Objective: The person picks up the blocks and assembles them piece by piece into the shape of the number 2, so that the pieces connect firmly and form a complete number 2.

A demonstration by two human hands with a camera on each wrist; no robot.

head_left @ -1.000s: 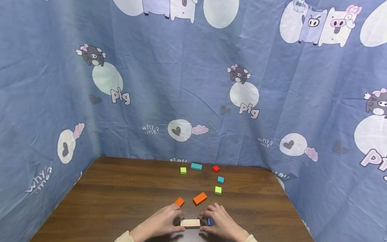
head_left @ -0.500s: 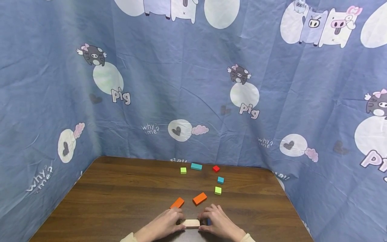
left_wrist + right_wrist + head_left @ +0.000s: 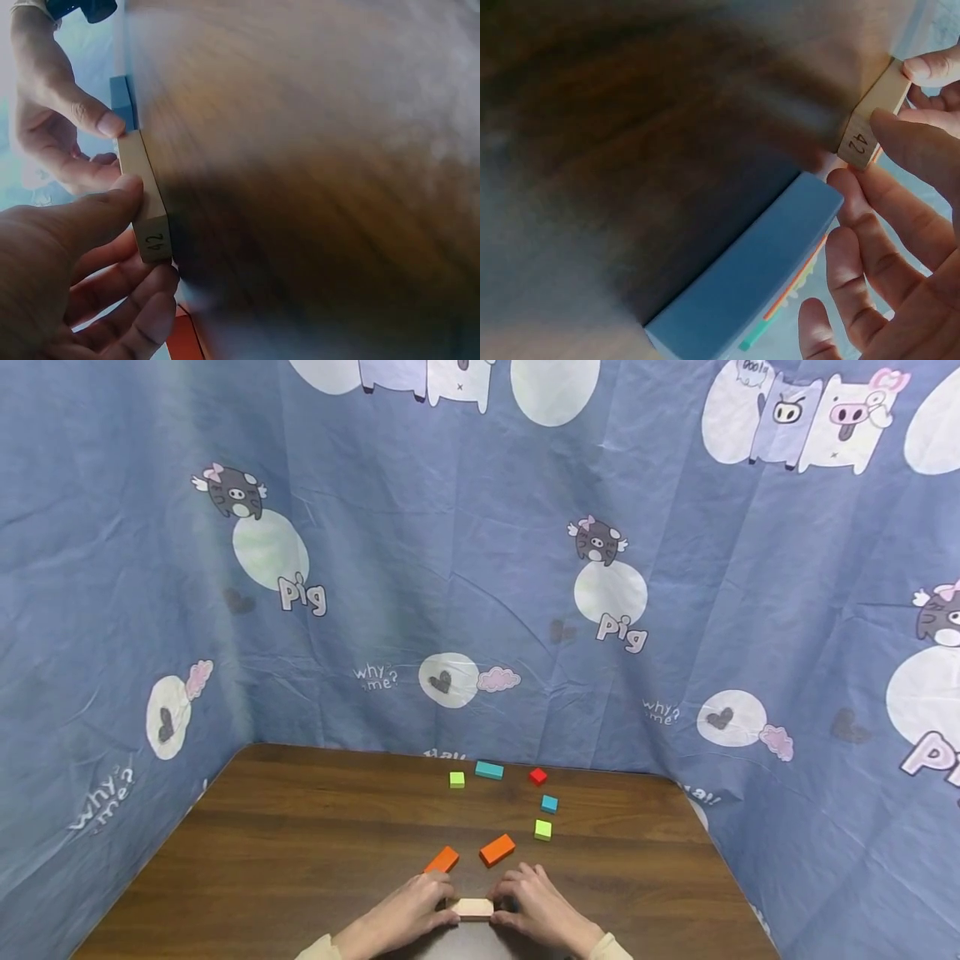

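A pale wooden block (image 3: 472, 908) lies lengthwise between both hands at the near middle of the table. Its end carries the number 42 in the wrist views. My left hand (image 3: 408, 908) pinches the left end, thumb on the near side and fingers on the far side. At the other end, my right hand (image 3: 536, 906) pinches the block the same way. Beside the right hand's fingers stands a blue block (image 3: 742, 274), almost hidden by that hand in the head view. An orange block (image 3: 442, 860) lies just beyond the left hand's fingers.
Another orange block (image 3: 497, 851) lies past the hands. Farther back are two light green blocks, one to the right (image 3: 543, 831), a small blue block (image 3: 550, 804), a red block (image 3: 538, 776) and a teal block (image 3: 490, 770). A blue printed curtain (image 3: 375, 610) borders the brown table (image 3: 300, 827).
Both hands, earlier spread around the wooden block's ends, have closed in and now pinch it. The left hand moved slightly right, uncovering more of the left orange block.
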